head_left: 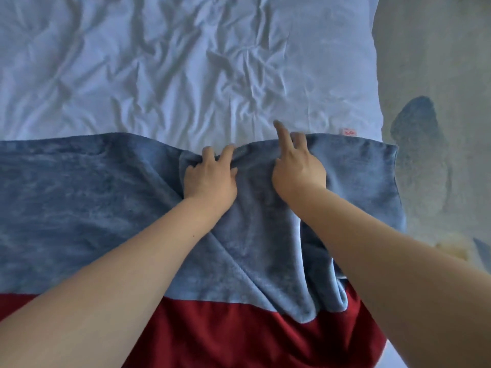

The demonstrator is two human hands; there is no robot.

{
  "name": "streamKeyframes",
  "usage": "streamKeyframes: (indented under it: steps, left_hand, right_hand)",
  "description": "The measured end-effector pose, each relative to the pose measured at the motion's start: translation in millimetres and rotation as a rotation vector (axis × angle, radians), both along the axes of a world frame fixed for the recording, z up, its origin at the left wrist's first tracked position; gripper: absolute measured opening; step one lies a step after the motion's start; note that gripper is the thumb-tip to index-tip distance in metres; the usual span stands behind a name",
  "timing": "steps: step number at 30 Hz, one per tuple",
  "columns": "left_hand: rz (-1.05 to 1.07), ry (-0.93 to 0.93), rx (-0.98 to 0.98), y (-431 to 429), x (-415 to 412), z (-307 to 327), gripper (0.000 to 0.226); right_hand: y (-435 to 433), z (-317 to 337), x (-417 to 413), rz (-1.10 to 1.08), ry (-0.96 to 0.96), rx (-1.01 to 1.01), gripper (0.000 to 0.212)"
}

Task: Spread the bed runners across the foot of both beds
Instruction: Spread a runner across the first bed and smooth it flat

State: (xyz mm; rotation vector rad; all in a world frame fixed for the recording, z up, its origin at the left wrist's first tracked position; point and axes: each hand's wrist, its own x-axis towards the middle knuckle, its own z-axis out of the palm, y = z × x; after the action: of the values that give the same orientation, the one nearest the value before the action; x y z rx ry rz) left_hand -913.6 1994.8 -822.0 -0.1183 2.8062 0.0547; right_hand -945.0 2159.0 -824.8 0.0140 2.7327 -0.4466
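A blue plush bed runner (79, 203) lies across the near part of a bed covered by a wrinkled white sheet (159, 62). A red strip of fabric (252, 335) shows below the runner's near edge. My left hand (211, 176) pinches a bunched fold at the runner's far edge. Just to its right, my right hand (297, 166) grips the same edge with the index finger pointing out over the sheet. The runner is creased and folded between and below my hands, toward its right end.
The bed's right edge runs down the frame at the right, with beige carpet (438, 62) beyond it. A blue patch (417, 123) lies on the carpet near the runner's right end. A small pink tag (349, 132) sits on the sheet.
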Motion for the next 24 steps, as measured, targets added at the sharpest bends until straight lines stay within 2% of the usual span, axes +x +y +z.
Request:
streamKeyframes:
  steps: [1,3,5,9,12,16,18,21,24]
  left_hand:
    - [-0.007,0.014,0.029,-3,1,-1,0.037]
    - [-0.085,0.025,0.029,-2,0,-3,0.022]
    - [-0.131,0.082,0.141,6,-11,-4,0.015]
    - [-0.031,0.192,0.438,38,-55,3,0.012]
    - [0.01,0.091,0.527,47,-73,0,0.026]
    - [-0.154,-0.074,0.541,45,-45,-2,0.075]
    - [-0.292,-0.143,0.495,49,-21,-2,0.088]
    - [-0.498,-0.191,0.322,75,15,-7,0.077]
    - [-0.553,-0.145,0.264,114,41,-13,0.061]
  right_hand:
    - [1,0,-2,-0.001,-0.051,0.025,0.074]
    - [9,3,-8,-0.005,-0.127,0.047,0.05]
    - [22,7,-19,-0.037,-0.069,0.043,0.031]
    - [55,21,-43,-0.206,0.228,0.038,0.036]
    - [70,11,-40,-0.234,0.266,-0.059,0.038]
    - [92,-13,5,-0.159,0.127,-0.091,0.052]
    - [107,-20,34,-0.107,0.111,-0.119,0.055]
    - [122,-29,71,-0.075,0.124,-0.153,0.049]
    - [134,-30,97,-0.129,0.176,-0.197,0.046]
